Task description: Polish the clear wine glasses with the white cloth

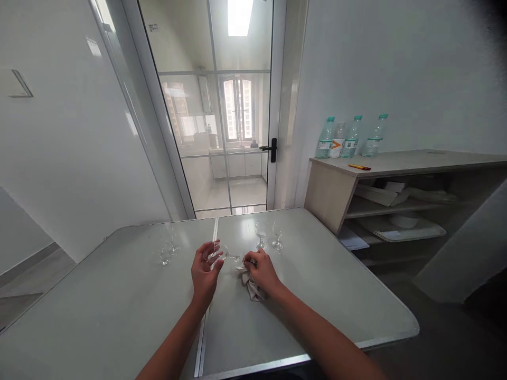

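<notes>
My left hand (206,268) is curled around the bowl of a clear stemmed glass (225,253), which lies sideways in the air above the table. Its stem and foot point right, towards my right hand (259,269). That hand pinches a pale, crumpled cloth (253,289) at the foot of the glass, and the cloth hangs below the fingers. Behind my right hand stand two more stemmed glasses, one (260,232) beside the other (278,236). To the left of my left hand are two further glasses, one nearer (164,257) and one farther (173,244); their outlines are faint.
The pale table (119,306) has a metal seam down its middle and meets a glazed door (245,184). At the right, a wooden shelf unit (330,192) carries several plastic bottles (350,140) and a yellow-and-red pen-like object (359,167). Trays (412,230) and papers fill its shelves.
</notes>
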Tool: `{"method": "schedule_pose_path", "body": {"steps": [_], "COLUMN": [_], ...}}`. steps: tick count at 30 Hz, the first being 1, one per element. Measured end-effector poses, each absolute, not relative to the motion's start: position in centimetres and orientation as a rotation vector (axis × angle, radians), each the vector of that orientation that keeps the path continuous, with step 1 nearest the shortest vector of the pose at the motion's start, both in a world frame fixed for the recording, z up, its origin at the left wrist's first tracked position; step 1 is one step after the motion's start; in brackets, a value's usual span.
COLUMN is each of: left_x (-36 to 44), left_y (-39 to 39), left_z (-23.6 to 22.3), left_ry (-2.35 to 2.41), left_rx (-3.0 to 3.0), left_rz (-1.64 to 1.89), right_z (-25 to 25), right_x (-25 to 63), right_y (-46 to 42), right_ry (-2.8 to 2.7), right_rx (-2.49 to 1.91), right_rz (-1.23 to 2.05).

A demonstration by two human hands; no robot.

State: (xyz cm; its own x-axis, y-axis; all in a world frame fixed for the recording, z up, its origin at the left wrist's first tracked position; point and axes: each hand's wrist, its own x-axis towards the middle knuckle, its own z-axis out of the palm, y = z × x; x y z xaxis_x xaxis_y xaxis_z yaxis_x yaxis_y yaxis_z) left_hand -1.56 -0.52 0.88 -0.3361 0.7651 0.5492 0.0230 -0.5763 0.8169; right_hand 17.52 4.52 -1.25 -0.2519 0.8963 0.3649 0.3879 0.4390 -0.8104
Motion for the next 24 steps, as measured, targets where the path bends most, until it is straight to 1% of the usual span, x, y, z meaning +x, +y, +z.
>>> {"method": "schedule_pose_path", "body": {"steps": [4, 9, 15, 18, 20, 24], "left_x": [-1.6, -1.8, -1.8, -1.7, -1.6, -0.9], "left_y": [-0.6, -0.3, -0.2, -0.1, 0.0, -0.1], "left_z": [0.9, 0.8, 0.9, 0.8, 0.7, 0.9], "left_ry": [1.032, 1.028, 1.024, 1.034, 1.042, 0.992], "left_rx": [1.398, 1.337, 1.280, 1.258, 1.257, 1.362], "left_rz": [1.966, 2.038, 2.029, 1.976, 1.932, 1.903], "right_z": [-1.3, -1.9, -1.7, -1.2, -0.8, 0.1], "right_x": [17.6, 18.0, 18.6, 18.5, 18.1, 17.4], "right_y": [4.8, 4.9, 5.7, 5.8, 5.4, 4.2], "right_ry": [-1.913, -1.957, -1.665, -1.526, -1.450, -1.159], "right_rx": [-1.072, -1.176, -1.214, -1.170, -1.078, -0.668], "right_rz": [0.802, 0.926, 0.918, 0.980, 1.114, 1.654]}}
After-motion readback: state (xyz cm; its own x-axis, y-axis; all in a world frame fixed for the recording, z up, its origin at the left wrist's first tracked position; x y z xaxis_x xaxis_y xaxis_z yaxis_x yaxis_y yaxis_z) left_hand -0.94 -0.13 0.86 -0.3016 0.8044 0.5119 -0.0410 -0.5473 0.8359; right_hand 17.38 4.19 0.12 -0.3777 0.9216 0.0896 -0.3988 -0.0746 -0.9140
